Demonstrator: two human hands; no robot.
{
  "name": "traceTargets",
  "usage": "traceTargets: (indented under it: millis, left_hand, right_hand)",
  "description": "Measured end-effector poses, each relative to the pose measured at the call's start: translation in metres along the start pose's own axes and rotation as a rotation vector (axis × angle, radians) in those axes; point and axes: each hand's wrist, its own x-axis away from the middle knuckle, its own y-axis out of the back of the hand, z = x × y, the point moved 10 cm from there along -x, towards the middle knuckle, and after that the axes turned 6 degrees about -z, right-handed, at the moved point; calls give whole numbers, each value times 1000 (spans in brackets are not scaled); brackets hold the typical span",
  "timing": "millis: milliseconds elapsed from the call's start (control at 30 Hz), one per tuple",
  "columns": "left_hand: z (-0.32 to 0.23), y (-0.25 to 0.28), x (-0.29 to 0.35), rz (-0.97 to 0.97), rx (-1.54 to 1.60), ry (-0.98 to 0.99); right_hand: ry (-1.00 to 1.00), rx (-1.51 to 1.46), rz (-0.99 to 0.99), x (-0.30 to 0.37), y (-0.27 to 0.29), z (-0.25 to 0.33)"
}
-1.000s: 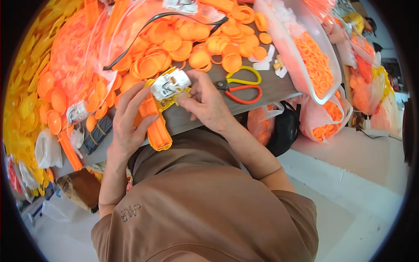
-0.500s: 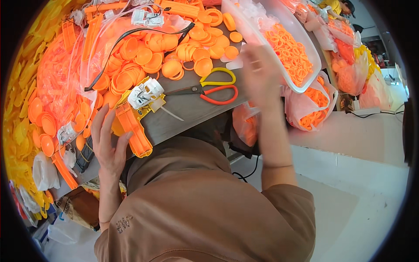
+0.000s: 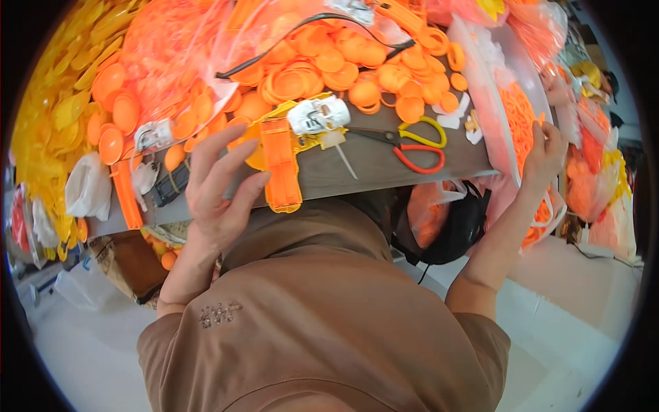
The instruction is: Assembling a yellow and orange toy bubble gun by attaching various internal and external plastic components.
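Note:
My left hand [image 3: 221, 189] is open, fingers spread, just left of a half-assembled toy gun shell in yellow plastic. Its orange handle [image 3: 280, 165] points toward me, and a white mechanism with wires [image 3: 319, 115] sits at its far end. Scissors [image 3: 415, 144] with one yellow and one red handle loop lie on the table to its right. At the right, my right hand [image 3: 546, 156] is raised by the rim of a white plastic bin [image 3: 504, 147], thumb and finger pinched on a small orange piece [image 3: 540, 118]. Orange rings [image 3: 516, 113] fill the bin; the piece's exact shape is unclear.
Orange round caps [image 3: 292, 82] are heaped behind the shell, with a black strap [image 3: 302, 27] across them. Yellow parts [image 3: 65, 123] pile up at far left. A black bag [image 3: 463, 223] hangs below the table edge. Bags of orange parts stand at far right.
My right hand has gone from a blur near the bin's left side to the bin's near right, now pinching an orange piece. The view has shifted; my left hand stays beside the shell.

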Motion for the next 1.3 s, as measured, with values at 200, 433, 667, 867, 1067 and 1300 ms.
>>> traceTargets:
  millis: [200, 433, 667, 867, 1067, 1300]
  left_hand:
    - [-20, -40, -6, 228, 646, 261]
    - [17, -51, 33, 322, 664, 642]
    - [28, -58, 27, 373, 752, 736]
    - [0, -22, -1, 111, -66, -109]
    - [12, -50, 18, 348, -123, -127]
    - [18, -50, 17, 331, -86, -115]
  right_hand:
    - [-587, -1621, 830, 123, -38, 217]
    - [-718, -1702, 1161, 191, -50, 289]
    - [574, -1140, 493, 157, 0, 311]
    - [353, -1029, 578, 144, -36, 294]
    - [414, -911, 712, 153, -48, 303]
    - [554, -835, 836, 153, -58, 319]
